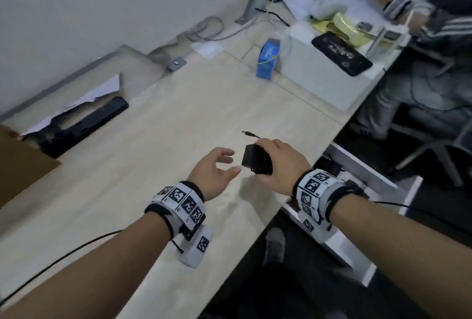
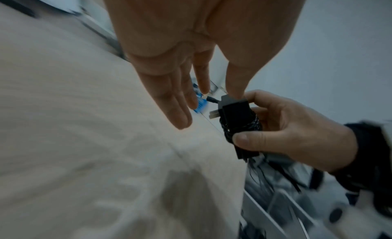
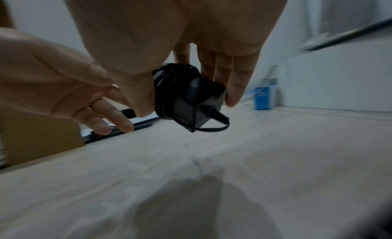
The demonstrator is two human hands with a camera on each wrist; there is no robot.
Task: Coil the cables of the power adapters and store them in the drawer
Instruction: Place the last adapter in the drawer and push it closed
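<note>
A black power adapter (image 1: 255,159) with its thin cable wound round the body hangs just above the light wood desk (image 1: 158,145). My right hand (image 1: 277,162) grips the power adapter (image 3: 191,100) between thumb and fingers. The cable's barrel plug (image 1: 249,134) sticks out past the fingers. My left hand (image 1: 217,168) hovers just left of the power adapter (image 2: 237,115), fingers relaxed and empty; whether its thumb tip touches the block I cannot tell. An open white drawer (image 1: 357,165) sits below the desk edge to the right, dark cables inside.
A black power strip (image 1: 84,124) and a cardboard box (image 1: 23,162) lie at the desk's left. A blue carton (image 1: 268,58) and a white box (image 1: 324,81) stand at the back right. Another person (image 1: 434,50) sits at the far right. My shoe (image 1: 274,244) shows under the desk.
</note>
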